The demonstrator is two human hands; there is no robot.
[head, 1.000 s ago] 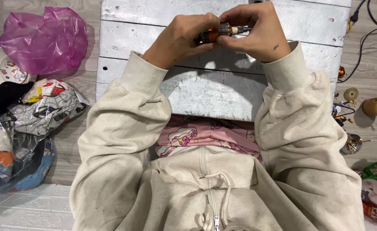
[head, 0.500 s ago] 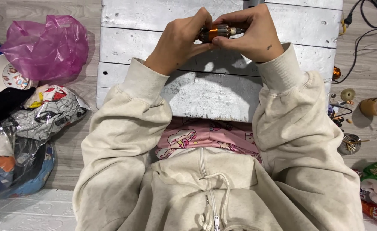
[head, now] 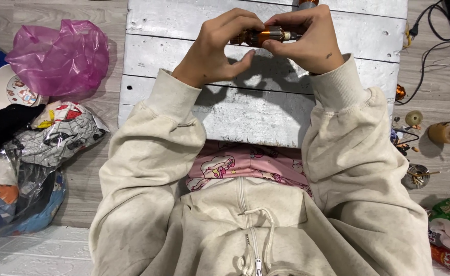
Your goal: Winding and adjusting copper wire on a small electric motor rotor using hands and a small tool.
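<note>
Both my hands hold one small motor rotor [head: 266,36] with copper windings and a thin metal shaft, above a silver-painted wooden board [head: 245,117]. My left hand [head: 217,46] pinches its left end between thumb and fingers. My right hand [head: 306,38] grips the right end, where the shaft sticks out past the fingertips. The rotor is lifted off the board. Cream hoodie sleeves cover both my arms.
A pink plastic bag [head: 56,53] and a pile of printed bags [head: 41,143] lie on the floor at left. At right sit black cables [head: 434,36], a small wire spool [head: 414,118], a brown jar [head: 447,132], a tin of bits [head: 418,176] and snack wrappers [head: 447,235].
Both hands stayed closed on the rotor and shifted slightly left and toward me; the left fingers moved a little along its left end.
</note>
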